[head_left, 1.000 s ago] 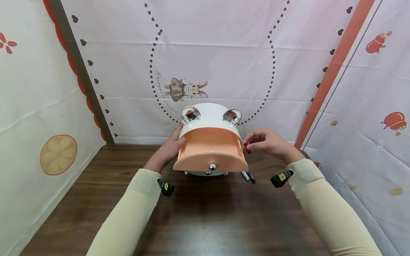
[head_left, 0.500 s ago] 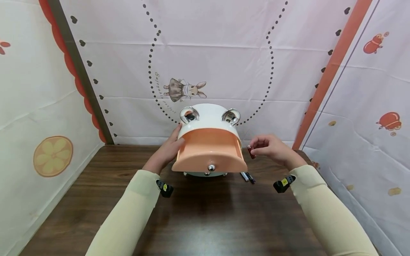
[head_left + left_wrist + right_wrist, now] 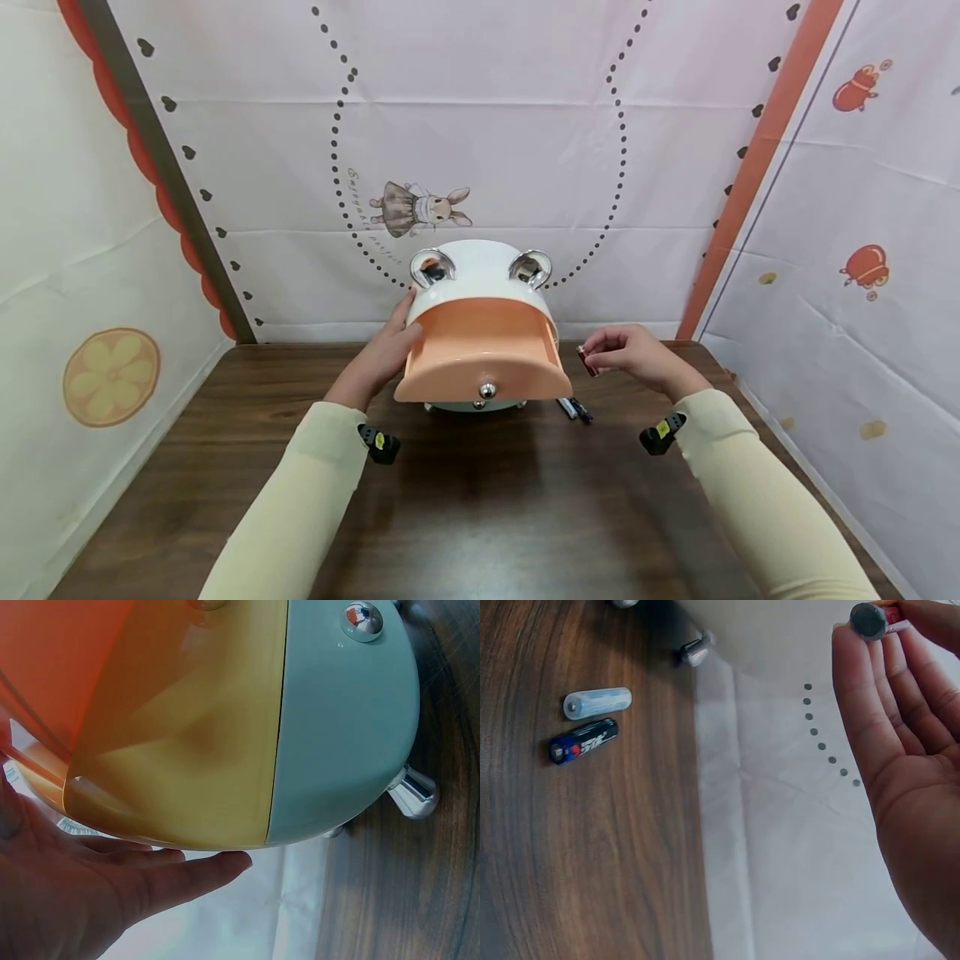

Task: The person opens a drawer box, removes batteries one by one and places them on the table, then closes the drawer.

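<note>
On the table stands a small rounded drawer cabinet [image 3: 480,260] with a white top and two silver ring ears. Its upper orange drawer [image 3: 517,382] is pulled out, with a silver knob on the front. The left hand [image 3: 381,357] rests against the cabinet's left side; in the left wrist view its fingers lie straight along the curved edge. To the right of the cabinet, the right hand [image 3: 636,357] pinches a red battery [image 3: 588,362] between thumb and fingers, apart from the drawer. The battery's flat grey end [image 3: 868,621] faces the right wrist camera.
A light blue battery [image 3: 598,703] and a dark blue battery [image 3: 583,741] lie side by side on the wooden table [image 3: 480,517], right of the cabinet. Below the drawer is a pale green lower front [image 3: 345,720] on silver feet. Printed cloth [image 3: 525,167] hangs behind.
The right hand, pinching the red battery, has moved away from the cabinet's right side, slightly down and rightward. The left hand keeps its place on the cabinet. The view has shifted slightly.
</note>
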`<state>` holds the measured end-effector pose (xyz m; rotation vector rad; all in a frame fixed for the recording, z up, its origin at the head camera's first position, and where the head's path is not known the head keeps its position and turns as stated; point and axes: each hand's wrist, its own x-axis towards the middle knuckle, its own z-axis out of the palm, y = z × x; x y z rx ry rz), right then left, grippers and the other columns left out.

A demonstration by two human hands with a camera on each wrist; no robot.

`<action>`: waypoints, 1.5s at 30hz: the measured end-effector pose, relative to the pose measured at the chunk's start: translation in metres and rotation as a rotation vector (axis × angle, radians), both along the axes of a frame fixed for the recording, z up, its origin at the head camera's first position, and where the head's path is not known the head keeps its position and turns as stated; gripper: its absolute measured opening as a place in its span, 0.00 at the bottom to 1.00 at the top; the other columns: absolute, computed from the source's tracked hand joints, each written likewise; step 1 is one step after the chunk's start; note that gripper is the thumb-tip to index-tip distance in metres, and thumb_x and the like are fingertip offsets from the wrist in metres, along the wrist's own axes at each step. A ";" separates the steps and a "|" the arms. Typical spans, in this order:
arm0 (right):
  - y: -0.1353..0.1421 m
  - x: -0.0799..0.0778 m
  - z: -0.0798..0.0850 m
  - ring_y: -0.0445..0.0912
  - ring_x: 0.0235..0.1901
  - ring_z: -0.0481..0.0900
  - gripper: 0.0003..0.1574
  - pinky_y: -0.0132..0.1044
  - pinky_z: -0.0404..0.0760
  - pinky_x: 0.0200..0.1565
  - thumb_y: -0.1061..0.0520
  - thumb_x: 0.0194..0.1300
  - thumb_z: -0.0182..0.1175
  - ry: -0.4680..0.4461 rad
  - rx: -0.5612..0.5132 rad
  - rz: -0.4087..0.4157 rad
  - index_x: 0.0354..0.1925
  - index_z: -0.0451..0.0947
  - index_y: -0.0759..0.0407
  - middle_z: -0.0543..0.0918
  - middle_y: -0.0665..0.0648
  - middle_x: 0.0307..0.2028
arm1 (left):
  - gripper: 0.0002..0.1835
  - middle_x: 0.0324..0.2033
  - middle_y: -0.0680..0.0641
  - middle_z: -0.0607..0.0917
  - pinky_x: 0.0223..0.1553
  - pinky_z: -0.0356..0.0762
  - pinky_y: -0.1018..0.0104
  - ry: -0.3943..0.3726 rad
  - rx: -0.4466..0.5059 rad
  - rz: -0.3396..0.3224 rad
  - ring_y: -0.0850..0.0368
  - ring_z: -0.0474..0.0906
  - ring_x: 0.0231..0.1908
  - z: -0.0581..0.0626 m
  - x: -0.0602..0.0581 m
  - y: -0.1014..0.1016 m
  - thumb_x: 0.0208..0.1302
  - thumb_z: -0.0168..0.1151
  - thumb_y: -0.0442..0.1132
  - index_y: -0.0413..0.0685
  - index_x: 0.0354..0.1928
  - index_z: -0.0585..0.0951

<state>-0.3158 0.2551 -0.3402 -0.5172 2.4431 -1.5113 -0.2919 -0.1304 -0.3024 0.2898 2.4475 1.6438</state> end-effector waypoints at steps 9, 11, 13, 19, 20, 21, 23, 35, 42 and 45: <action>0.001 -0.005 -0.005 0.46 0.35 0.81 0.22 0.41 0.81 0.39 0.51 0.54 0.64 -0.039 0.033 -0.033 0.44 0.76 0.64 0.82 0.57 0.36 | 0.39 0.71 0.52 0.35 0.68 0.40 0.48 0.015 0.010 0.006 0.53 0.32 0.70 0.007 -0.004 -0.001 0.62 0.40 0.40 0.65 0.70 0.34; 0.002 -0.006 -0.006 0.46 0.35 0.81 0.22 0.41 0.81 0.39 0.51 0.55 0.63 -0.037 0.033 -0.032 0.44 0.76 0.65 0.82 0.59 0.37 | 0.40 0.71 0.52 0.35 0.68 0.40 0.48 0.018 0.008 0.005 0.53 0.32 0.70 0.009 -0.005 -0.001 0.61 0.41 0.40 0.65 0.70 0.34; 0.003 -0.007 -0.009 0.46 0.35 0.81 0.22 0.41 0.81 0.39 0.52 0.55 0.63 -0.043 0.027 -0.040 0.44 0.76 0.65 0.82 0.62 0.38 | 0.40 0.71 0.52 0.35 0.68 0.41 0.48 0.020 0.008 0.005 0.53 0.33 0.70 0.009 -0.006 -0.001 0.61 0.41 0.40 0.65 0.70 0.34; 0.008 -0.009 -0.022 0.46 0.37 0.81 0.21 0.43 0.80 0.41 0.52 0.56 0.62 -0.071 0.032 -0.070 0.45 0.76 0.64 0.79 0.67 0.44 | 0.40 0.71 0.52 0.36 0.68 0.41 0.48 0.021 0.005 0.002 0.54 0.33 0.70 0.008 -0.008 -0.001 0.61 0.41 0.41 0.66 0.70 0.34; 0.009 -0.009 -0.024 0.46 0.37 0.81 0.22 0.44 0.80 0.42 0.51 0.57 0.62 -0.074 0.035 -0.072 0.45 0.76 0.64 0.79 0.68 0.44 | 0.40 0.71 0.52 0.36 0.68 0.41 0.48 0.022 0.007 0.002 0.54 0.33 0.70 0.008 -0.008 -0.001 0.61 0.41 0.41 0.66 0.70 0.35; 0.010 -0.010 -0.027 0.46 0.37 0.81 0.22 0.46 0.80 0.43 0.51 0.57 0.62 -0.080 0.037 -0.078 0.46 0.76 0.64 0.79 0.68 0.45 | 0.39 0.71 0.52 0.36 0.68 0.41 0.49 0.022 0.007 0.002 0.54 0.33 0.70 0.008 -0.008 -0.001 0.61 0.41 0.41 0.66 0.70 0.35; 0.012 -0.010 -0.031 0.46 0.37 0.81 0.22 0.49 0.78 0.45 0.51 0.57 0.61 -0.094 0.039 -0.087 0.46 0.76 0.64 0.79 0.69 0.45 | 0.39 0.71 0.52 0.36 0.68 0.42 0.49 0.020 0.007 0.006 0.54 0.33 0.70 0.007 -0.007 -0.001 0.61 0.41 0.41 0.67 0.70 0.35; 0.013 -0.007 -0.052 0.46 0.35 0.81 0.19 0.53 0.77 0.46 0.54 0.58 0.60 -0.134 0.080 -0.153 0.45 0.78 0.65 0.82 0.63 0.41 | 0.40 0.71 0.50 0.37 0.67 0.41 0.47 0.011 0.010 0.006 0.53 0.33 0.70 0.001 -0.003 -0.001 0.61 0.41 0.39 0.62 0.71 0.35; 0.014 -0.006 -0.065 0.46 0.35 0.81 0.19 0.50 0.79 0.43 0.56 0.59 0.59 -0.143 0.105 -0.186 0.45 0.77 0.68 0.82 0.63 0.40 | 0.40 0.71 0.51 0.37 0.67 0.40 0.45 -0.011 -0.015 0.018 0.52 0.33 0.70 0.003 -0.001 0.001 0.61 0.41 0.40 0.65 0.70 0.35; 0.013 -0.005 -0.070 0.46 0.34 0.81 0.17 0.48 0.80 0.42 0.57 0.59 0.59 -0.143 0.123 -0.197 0.44 0.77 0.68 0.82 0.62 0.39 | 0.40 0.71 0.51 0.37 0.67 0.40 0.45 -0.013 -0.015 0.019 0.52 0.33 0.70 0.002 -0.001 0.001 0.61 0.41 0.40 0.64 0.71 0.35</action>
